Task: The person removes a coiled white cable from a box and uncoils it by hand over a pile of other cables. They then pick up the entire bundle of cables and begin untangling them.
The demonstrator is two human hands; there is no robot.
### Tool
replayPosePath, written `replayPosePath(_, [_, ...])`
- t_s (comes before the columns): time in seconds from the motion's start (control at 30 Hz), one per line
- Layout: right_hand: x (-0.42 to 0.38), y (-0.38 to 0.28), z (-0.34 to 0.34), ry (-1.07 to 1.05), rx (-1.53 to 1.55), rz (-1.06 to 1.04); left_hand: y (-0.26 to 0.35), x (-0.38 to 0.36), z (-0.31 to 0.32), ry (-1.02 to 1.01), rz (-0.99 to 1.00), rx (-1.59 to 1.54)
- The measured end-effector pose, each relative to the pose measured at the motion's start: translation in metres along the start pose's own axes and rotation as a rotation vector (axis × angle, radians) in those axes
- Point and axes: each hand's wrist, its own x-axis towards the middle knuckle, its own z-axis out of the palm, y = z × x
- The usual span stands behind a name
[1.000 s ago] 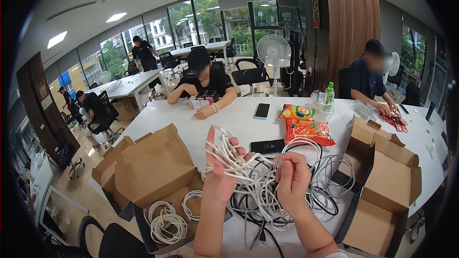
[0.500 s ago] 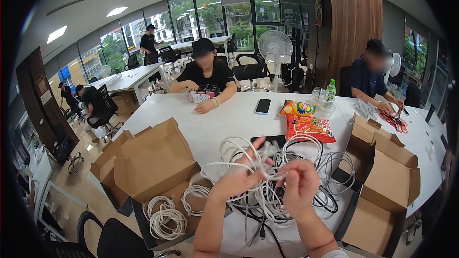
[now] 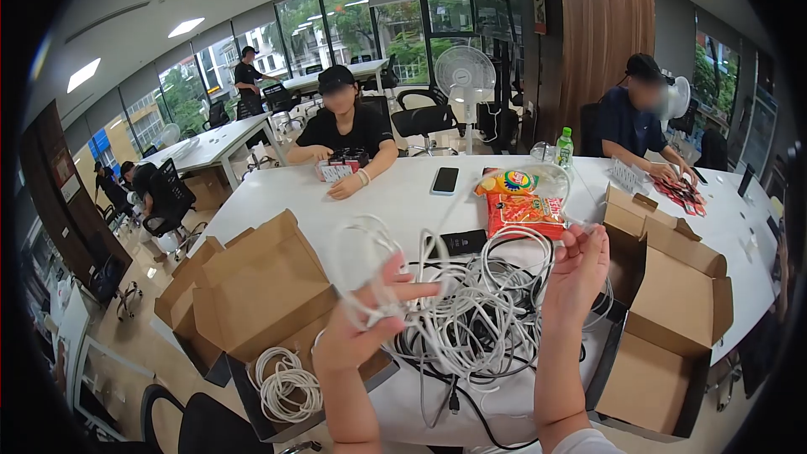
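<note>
Loops of white cable (image 3: 366, 262) hang around the fingers of my left hand (image 3: 361, 319), which is closed on them and blurred by motion. My right hand (image 3: 580, 265) is raised to the right, its fingertips pinching a pale cable end. Below and between my hands lies a tangled pile of white, grey and black cables (image 3: 487, 311) on the white table (image 3: 378, 202). A coiled white cable (image 3: 288, 387) rests in the open cardboard box (image 3: 262, 286) at the left.
Another open box (image 3: 672, 319) stands at the right. Beyond the pile are snack bags (image 3: 525, 214), a phone (image 3: 445, 181), a dark flat box (image 3: 465, 242) and a green bottle (image 3: 565, 148). Two people (image 3: 343, 130) sit across the table.
My hands have moved apart, the left one leftward with the cable loops and the right one up and to the right. The camera view has shifted slightly.
</note>
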Motion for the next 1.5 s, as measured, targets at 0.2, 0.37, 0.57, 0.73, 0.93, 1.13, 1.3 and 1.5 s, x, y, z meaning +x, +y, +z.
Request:
replayPosePath(0.2, [0.007, -0.009, 0.0, 0.073, 0.061, -0.063, -0.003, -0.015, -0.016, 0.452, 0.184, -0.163])
replayPosePath(0.37, [0.002, -0.013, -0.008, -0.086, 0.177, -0.104, 0.0, -0.007, -0.012, 0.463, 0.097, -0.326])
replayPosePath(0.57, [-0.012, -0.012, 0.009, -0.017, -0.227, -0.47, -0.004, 0.009, 0.008, 0.272, -0.031, -0.397])
replayPosePath(0.73, [-0.041, -0.015, 0.018, -0.959, -0.617, -0.12, -0.007, 0.02, 0.026, 0.142, -0.039, -0.534])
replayPosePath(0.93, [-0.063, 0.001, 0.027, -1.111, -0.756, 0.236, -0.014, 0.026, 0.042, 0.23, -0.031, -0.556])
replayPosePath(1.13, [-0.054, 0.009, 0.028, -0.94, -0.85, -0.02, -0.021, 0.027, 0.03, 0.273, -0.132, -0.543])
replayPosePath(1.3, [-0.037, 0.019, 0.01, -0.614, -0.588, 0.047, -0.011, 0.017, 0.018, 0.354, -0.279, -0.792])
replayPosePath(1.5, [0.007, 0.0, -0.012, -0.195, 0.185, 0.329, -0.022, 0.0, -0.019, -0.02, -0.198, -0.949])
